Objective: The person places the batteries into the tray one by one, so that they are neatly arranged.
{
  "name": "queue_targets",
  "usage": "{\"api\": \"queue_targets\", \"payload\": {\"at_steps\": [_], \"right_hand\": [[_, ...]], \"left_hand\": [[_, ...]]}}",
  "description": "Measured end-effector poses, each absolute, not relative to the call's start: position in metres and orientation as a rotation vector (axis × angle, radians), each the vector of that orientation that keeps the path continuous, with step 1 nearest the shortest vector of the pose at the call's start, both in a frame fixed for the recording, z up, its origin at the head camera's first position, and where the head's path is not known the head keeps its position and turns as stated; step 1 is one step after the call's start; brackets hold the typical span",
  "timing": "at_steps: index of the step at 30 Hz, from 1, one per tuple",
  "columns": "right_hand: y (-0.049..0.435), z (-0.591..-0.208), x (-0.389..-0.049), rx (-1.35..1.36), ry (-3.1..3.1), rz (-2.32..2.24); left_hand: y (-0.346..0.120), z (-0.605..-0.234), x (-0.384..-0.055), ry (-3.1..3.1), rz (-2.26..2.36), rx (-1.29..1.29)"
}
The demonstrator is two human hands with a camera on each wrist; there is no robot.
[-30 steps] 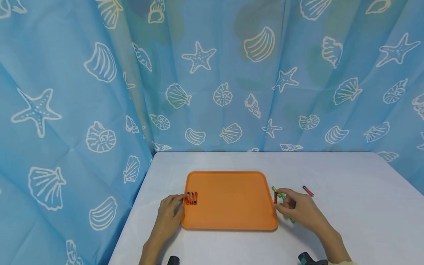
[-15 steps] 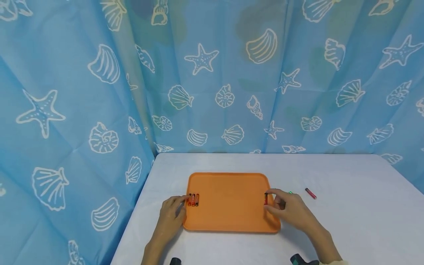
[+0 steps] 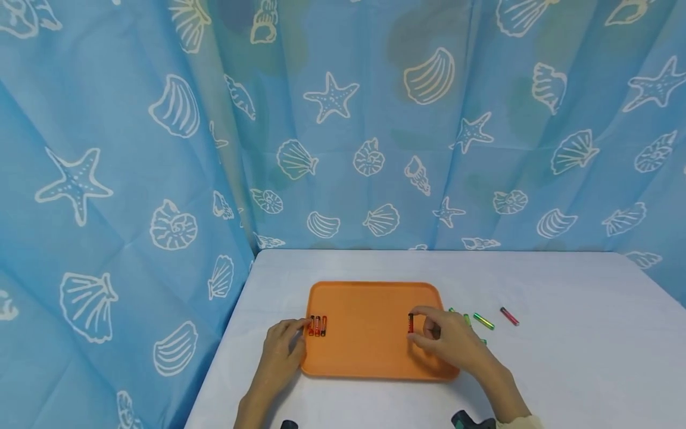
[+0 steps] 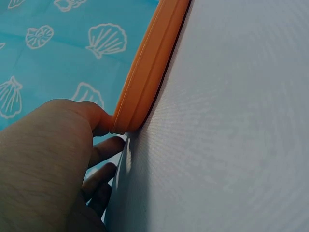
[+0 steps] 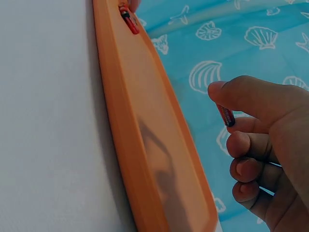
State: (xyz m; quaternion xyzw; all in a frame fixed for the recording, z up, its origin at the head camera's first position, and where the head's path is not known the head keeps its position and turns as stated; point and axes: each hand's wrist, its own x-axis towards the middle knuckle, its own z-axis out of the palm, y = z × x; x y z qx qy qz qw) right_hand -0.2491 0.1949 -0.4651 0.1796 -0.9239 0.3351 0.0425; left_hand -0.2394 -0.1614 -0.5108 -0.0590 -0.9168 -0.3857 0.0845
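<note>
Over the right half of the orange tray (image 3: 370,372), my right hand (image 3: 452,339) pinches a red and black battery (image 3: 411,323) upright between thumb and index finger. In the right wrist view the same battery (image 5: 226,115) shows between the thumb and the index fingertip, its other fingers loosely bent. Three red batteries (image 3: 317,326) lie side by side at the tray's left edge. There my left hand (image 3: 278,354) rests against the rim, index fingertip close to the leftmost battery. In the left wrist view its thumb touches the tray's wall (image 4: 145,72), with the other fingers relaxed below.
Right of the tray, several green batteries (image 3: 484,321) lie on the white table (image 3: 579,357), partly behind my right hand. Farther right lies one more red battery (image 3: 510,316). A blue curtain (image 3: 343,179) with white shells hangs behind the table.
My right hand has carried the red battery leftward from the tray's right rim to over the tray, uncovering green batteries on the table. The left hand stays at the rim.
</note>
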Motion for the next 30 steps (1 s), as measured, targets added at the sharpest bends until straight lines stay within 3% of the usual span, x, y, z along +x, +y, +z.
{"api": "queue_targets", "payload": {"at_steps": [30], "right_hand": [[0.158,-0.468,-0.256,0.665,-2.814,1.111]], "left_hand": [[-0.160,-0.510,-0.241,-2.781,-1.163,-0.111]]}}
